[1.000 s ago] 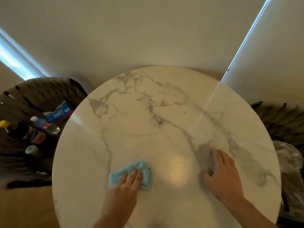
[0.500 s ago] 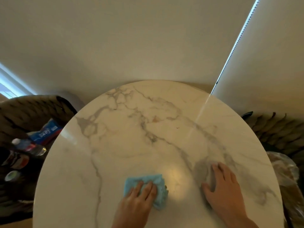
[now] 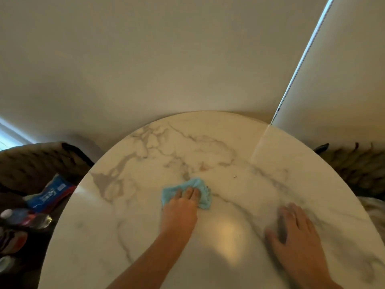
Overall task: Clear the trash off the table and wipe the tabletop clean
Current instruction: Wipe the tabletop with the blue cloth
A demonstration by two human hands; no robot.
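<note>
A round white marble tabletop (image 3: 208, 147) with grey veins fills the lower view. A crumpled light blue cloth (image 3: 200, 184) lies near its middle. My left hand (image 3: 181, 209) presses down on the cloth with straight fingers, covering its near part. My right hand (image 3: 295, 234) rests flat on the table to the right, fingers spread, holding nothing. A tiny dark speck (image 3: 235, 176) sits on the marble to the right of the cloth, beside a faint brownish mark (image 3: 205, 167).
A woven chair (image 3: 35, 163) at the left holds a blue packet (image 3: 52, 190), bottles (image 3: 18, 215) and other trash. Another woven chair (image 3: 358, 170) stands at the right edge. A wall and a blind with a bead chain (image 3: 291, 84) rise behind the table.
My left hand has pushed the cloth away from me and to the right, toward the table's middle. My right hand stays planted on the marble. The camera has tilted up.
</note>
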